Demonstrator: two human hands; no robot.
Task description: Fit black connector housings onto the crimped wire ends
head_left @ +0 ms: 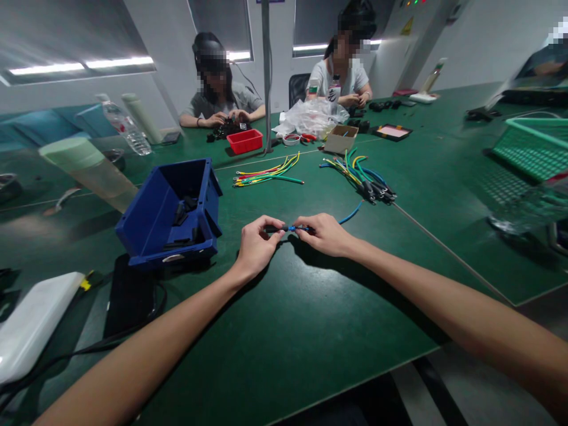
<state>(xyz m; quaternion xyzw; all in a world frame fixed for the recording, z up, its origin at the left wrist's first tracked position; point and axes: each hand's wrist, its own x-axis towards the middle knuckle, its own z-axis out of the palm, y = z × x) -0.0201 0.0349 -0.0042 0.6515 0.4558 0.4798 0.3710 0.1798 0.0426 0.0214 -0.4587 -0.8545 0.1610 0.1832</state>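
My left hand (258, 242) pinches a small black connector piece (277, 228) just above the green table (310, 331). My right hand (323, 234) pinches the end of a blue wire (350, 214) that meets that black piece between my fingertips. The wire trails off to the right and back across the table. Both hands are closed in a pinch, close together near the table's middle. A blue bin (171, 213) holding black parts lies tilted just left of my left hand.
Loose coloured wires (270, 173) and a bundle of wires with black ends (366, 180) lie beyond my hands. Further back sit a red tray (245, 141), a cardboard box (341, 138) and plastic bags. Two people work at the far side. A green basket (532, 148) stands right.
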